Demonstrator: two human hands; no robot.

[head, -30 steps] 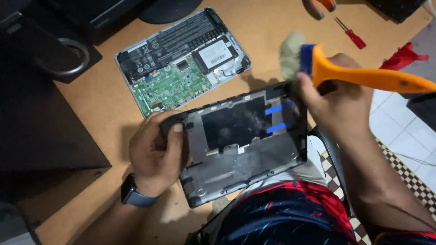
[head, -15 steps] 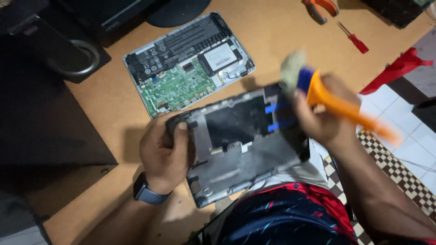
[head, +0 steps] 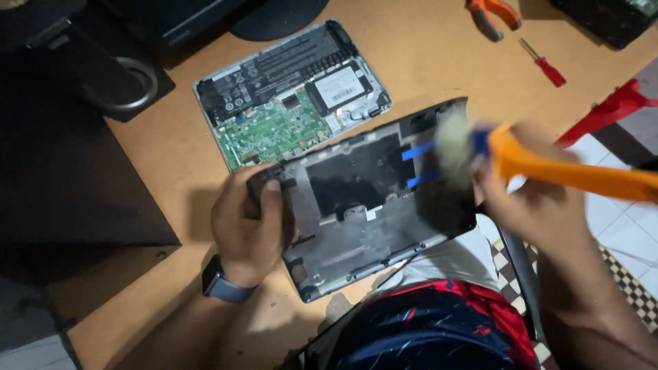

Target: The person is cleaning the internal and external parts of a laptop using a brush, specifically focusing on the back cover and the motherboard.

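My left hand grips the left end of a grey laptop bottom cover, which lies inner side up, half over the table edge above my lap. A watch sits on that wrist. In my right hand is an orange-handled paintbrush with a blue band. Its pale bristles, blurred by motion, touch the cover's upper right corner near two blue strips. Beyond the cover lies the opened laptop base, with its green circuit board, black battery and a white-labelled drive showing.
A brown wooden table holds a small red screwdriver and orange-handled pliers at the far right. Black gear fills the far left. A red object and tiled floor lie to the right.
The brush has swung from the cover's top right edge down onto its right corner, moving fast. The view has shifted slightly. My left hand keeps its hold.
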